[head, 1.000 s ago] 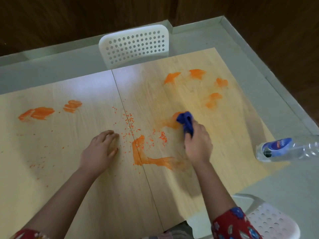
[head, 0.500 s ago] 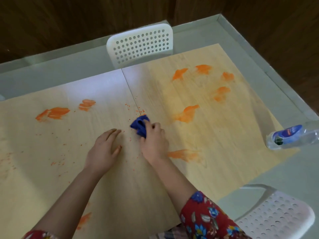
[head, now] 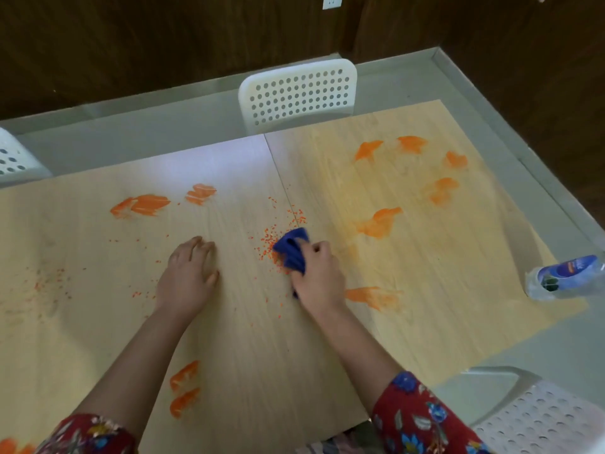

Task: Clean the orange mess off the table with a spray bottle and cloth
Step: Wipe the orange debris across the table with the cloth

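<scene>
Right hand [head: 319, 276] farther left than before, grip around cloth [head: 291, 252]; left hand [head: 188, 276] flat, released.

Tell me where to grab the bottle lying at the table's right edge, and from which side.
Take the clear bottle round its blue-labelled barrel, from above. It lies on its side, partly out of view, so fingers can wrap across it.

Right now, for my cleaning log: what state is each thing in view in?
blue cloth: bunched, pressed on the table.
right hand: grips the cloth.
left hand: rests on the table, holding nothing.
clear plastic bottle: lying on its side, untouched.
orange smears: several unwiped.
orange crumbs: scattered beside the cloth.
</scene>
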